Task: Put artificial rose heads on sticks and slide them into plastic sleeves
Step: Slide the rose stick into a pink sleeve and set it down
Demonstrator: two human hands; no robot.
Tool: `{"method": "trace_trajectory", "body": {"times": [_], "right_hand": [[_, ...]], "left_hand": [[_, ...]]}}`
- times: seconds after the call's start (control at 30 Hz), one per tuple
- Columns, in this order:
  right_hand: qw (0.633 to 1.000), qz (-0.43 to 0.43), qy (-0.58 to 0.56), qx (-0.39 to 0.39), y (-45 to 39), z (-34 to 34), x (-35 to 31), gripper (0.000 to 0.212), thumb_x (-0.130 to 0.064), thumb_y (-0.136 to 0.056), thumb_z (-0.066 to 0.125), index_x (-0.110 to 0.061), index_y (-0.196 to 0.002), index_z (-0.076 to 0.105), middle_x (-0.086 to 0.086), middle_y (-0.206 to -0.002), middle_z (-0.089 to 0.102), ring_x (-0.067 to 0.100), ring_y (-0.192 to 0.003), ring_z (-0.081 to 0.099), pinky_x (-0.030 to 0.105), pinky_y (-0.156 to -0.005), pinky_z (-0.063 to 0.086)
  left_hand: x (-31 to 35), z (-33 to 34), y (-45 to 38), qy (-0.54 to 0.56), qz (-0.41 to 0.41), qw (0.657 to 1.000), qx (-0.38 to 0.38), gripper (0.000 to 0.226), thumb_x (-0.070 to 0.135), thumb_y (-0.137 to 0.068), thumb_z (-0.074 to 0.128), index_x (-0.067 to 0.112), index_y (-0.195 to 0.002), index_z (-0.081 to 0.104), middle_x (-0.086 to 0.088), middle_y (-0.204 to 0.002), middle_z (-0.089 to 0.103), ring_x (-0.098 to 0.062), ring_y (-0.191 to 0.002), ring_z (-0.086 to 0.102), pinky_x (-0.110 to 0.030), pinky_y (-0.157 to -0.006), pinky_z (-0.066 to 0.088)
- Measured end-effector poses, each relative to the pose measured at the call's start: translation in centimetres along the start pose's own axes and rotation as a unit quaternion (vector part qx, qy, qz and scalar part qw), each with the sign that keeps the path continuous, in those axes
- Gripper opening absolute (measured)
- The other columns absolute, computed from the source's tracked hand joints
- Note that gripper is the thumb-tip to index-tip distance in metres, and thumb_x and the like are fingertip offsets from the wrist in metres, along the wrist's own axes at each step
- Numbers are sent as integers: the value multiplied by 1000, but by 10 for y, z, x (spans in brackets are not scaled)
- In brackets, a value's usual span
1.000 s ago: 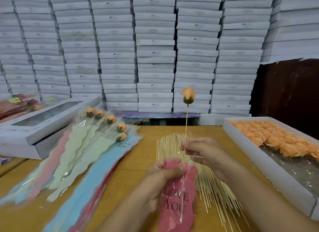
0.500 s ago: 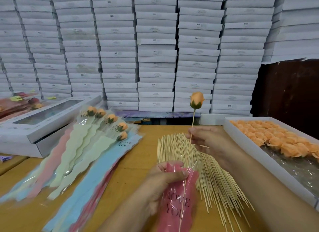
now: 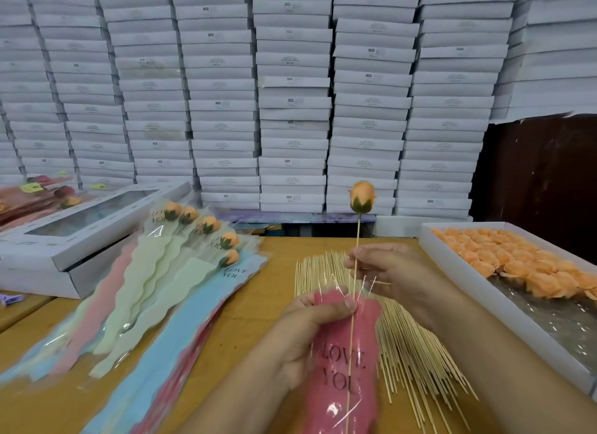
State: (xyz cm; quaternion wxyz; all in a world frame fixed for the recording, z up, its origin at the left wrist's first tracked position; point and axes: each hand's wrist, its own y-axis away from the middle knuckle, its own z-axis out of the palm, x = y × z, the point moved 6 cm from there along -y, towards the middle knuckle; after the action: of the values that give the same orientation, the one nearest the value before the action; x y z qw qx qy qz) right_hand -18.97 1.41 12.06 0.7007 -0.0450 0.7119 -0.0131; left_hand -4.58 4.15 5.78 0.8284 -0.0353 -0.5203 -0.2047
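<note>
Pinching the stick (image 3: pixel 356 259), your right hand (image 3: pixel 392 272) sits just above the sleeve (image 3: pixel 344 362) your left hand (image 3: pixel 305 333) grips; stick runs lengthwise inside.

The pink sleeve (image 3: pixel 345 362) near the middle reads "LOVE YOU" in dark letters. The same words stand on the blue sleeve (image 3: pixel 237 273) and on a clear sleeve (image 3: pixel 158 218) in the left pile. Many far stacked white boxes (image 3: pixel 290 100) carry small "SGS" labels; their other print is too small to read.
</note>
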Motion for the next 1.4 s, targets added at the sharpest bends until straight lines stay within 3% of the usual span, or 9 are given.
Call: {"method": "trace_trajectory", "body": {"times": [0.2, 0.33, 0.6, 0.73, 0.93, 1.03, 1.13, 1.27, 1.4], "right_hand": [[999, -11, -38, -4, 1, -2, -10, 28, -37, -94, 64, -13, -103, 74, 6, -100, 77, 15, -82, 71, 31, -70, 52], [998, -14, -44, -32, 2, 2, 3, 36, -44, -84, 71, -13, -102, 74, 4, -92, 76, 14, -76, 70, 31, -69, 53], [998, 47, -26, 33, -12, -14, 50, 14, -12, -82, 77, -13, -97, 78, 5, -80, 77, 13, -64, 70, 25, -58, 54], [997, 58, -34, 29, -16, -15, 64, 22, -20, -81, 80, -12, -101, 77, 12, -89, 78, 24, -75, 73, 33, -68, 58], [995, 62, -65, 46, -22, -19, 76, 28, -22, -74, 85, -7, -97, 77, 18, -89, 77, 28, -72, 74, 32, -64, 58], [993, 52, -90, 63, -27, -28, 74, 35, -23, -66, 86, -7, -96, 78, 17, -87, 77, 28, -71, 73, 34, -67, 58], [992, 52, -87, 71, -36, -40, 66, 37, -22, -60, 84, -9, -94, 78, 11, -89, 78, 24, -77, 72, 36, -75, 57], [991, 48, -99, 70, -49, -52, 47, 45, -17, -57, 80, -2, -98, 75, 11, -82, 77, 21, -72, 71, 31, -65, 57], [992, 55, -100, 45, -58, -50, 38, 42, -14, -56, 79, 0, -95, 73, 11, -75, 76, 17, -59, 71, 23, -50, 56]], "left_hand": [[12, 13, -8, 23, 19, 1000, -8, 44, 2, -73, 78, 3, -116, 68, -15, -93, 73, -25, -76, 71, -40, -74, 61], [12, 8, -20, 28, 28, 999, 28, 28, 0, -75, 78, 8, -101, 70, -14, -86, 75, -24, -68, 73, -38, -64, 63], [-8, -3, -29, -33, 4, 998, 52, 40, -3, -73, 82, 6, -109, 68, -17, -90, 76, -25, -66, 73, -33, -57, 60], [-15, -3, -32, -45, 6, 998, 53, 20, -6, -77, 79, 5, -91, 72, -20, -87, 75, -25, -63, 72, -31, -54, 59], [-23, 0, -39, -58, -3, 997, 42, 29, -1, -79, 79, -1, -106, 70, -24, -95, 74, -28, -71, 72, -37, -68, 61], [-22, 2, -38, -48, -16, 998, 24, 3, 11, -83, 78, 10, -83, 76, -13, -82, 75, -21, -62, 70, -32, -59, 58], [-25, 3, -38, -66, -37, 997, -17, 9, 11, -89, 71, 7, -80, 73, -11, -67, 68, -20, -53, 66, -30, -52, 55], [-35, 10, -33, -88, -79, 990, -74, 16, 0, -91, 66, 7, -86, 80, -15, -89, 76, -20, -75, 73, -31, -71, 61], [-40, 20, -24, -93, -108, 981, -128, 31, 3, -91, 66, 1, -122, 68, -20, -121, 69, -26, -105, 68, -41, -100, 54]]}}
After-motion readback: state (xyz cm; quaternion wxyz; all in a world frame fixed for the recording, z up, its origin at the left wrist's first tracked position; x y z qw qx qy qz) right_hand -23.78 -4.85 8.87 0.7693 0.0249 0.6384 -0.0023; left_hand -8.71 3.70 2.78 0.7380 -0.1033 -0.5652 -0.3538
